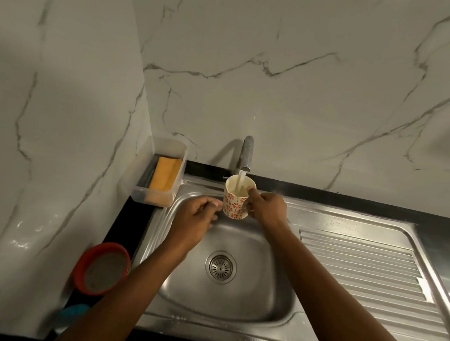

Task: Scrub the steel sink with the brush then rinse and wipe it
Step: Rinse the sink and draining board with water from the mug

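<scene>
A mug is gripped in the right hand's curled fingers and filled under the running tap, with the steel sink below it. The left hand is held loosely curled, empty, beside the mug. Rinsing seems underway; a steady pour round the sink is called for next.

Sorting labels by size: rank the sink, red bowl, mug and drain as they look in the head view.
1. Sink
2. Red bowl
3. Mug and drain: about alike; the mug is raised, so I leave them tied.
</scene>
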